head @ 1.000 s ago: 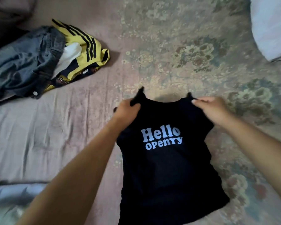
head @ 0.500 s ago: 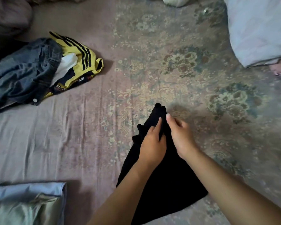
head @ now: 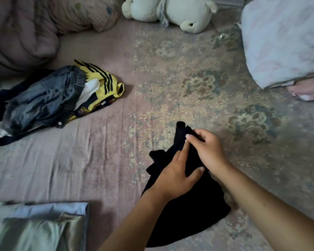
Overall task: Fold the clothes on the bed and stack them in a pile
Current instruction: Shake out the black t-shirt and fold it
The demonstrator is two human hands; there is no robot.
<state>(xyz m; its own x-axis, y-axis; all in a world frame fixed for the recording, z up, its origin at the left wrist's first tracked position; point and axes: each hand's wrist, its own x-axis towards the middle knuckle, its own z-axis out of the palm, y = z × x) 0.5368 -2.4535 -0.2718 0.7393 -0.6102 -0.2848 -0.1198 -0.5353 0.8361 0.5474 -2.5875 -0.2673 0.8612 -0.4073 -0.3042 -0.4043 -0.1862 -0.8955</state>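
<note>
Black top point(head: 185, 211), folded lengthwise with its print hidden, lies on the floral bedsheet point(head: 188, 84) at lower centre. Left hand point(head: 178, 176) presses it with straight fingers; right hand point(head: 207, 149) pinches its upper edge. Folded pile point(head: 40, 227) is cropped lower left; bare sheet lies between.

Legible text: none. Yellow striped jersey point(head: 105, 82) bears a small white mark near its dark hem, too blurred to read.
</note>
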